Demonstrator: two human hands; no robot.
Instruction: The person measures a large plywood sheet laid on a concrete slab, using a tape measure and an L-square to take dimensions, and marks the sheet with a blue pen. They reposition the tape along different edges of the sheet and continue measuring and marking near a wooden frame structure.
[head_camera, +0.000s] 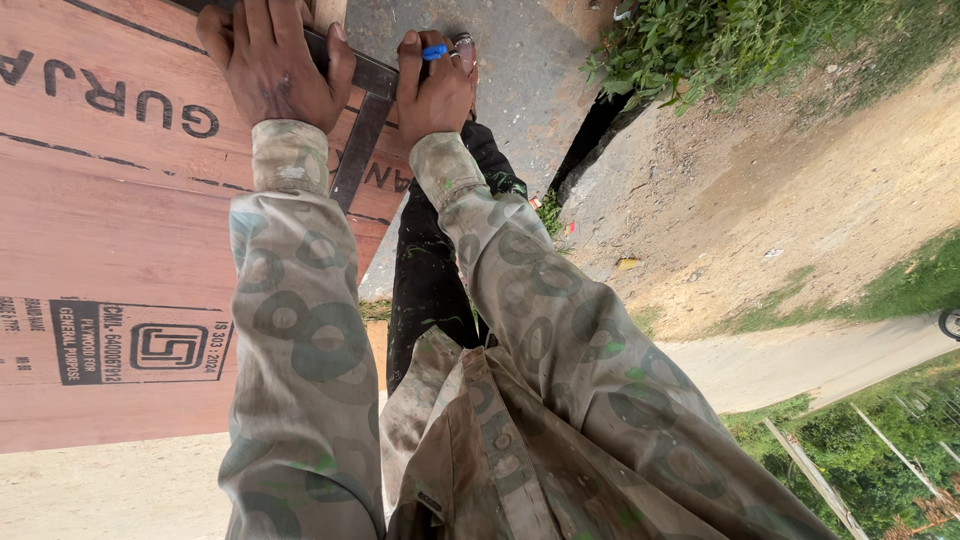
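Two hands, one square, one pen on a plywood sheet

Outdoors, we look down over bare concrete, a dirt slope and weeds (720, 40). Nearest to us are two sleeves of a stained, ring-patterned shirt (560, 340) and one dark trouser leg between them. Beyond lies one reddish plywood sheet (110, 230) with black printed markings, resting flat at left. On it sits one dark metal square (362, 140), its long arm running along the sheet's far edge and its short arm pointing back at us. Our left hand (272, 62) lies spread and flat, pressing the square down. Our right hand (437, 85) is curled around one blue-capped pen (434, 52), tip at the square's edge near the sheet's corner
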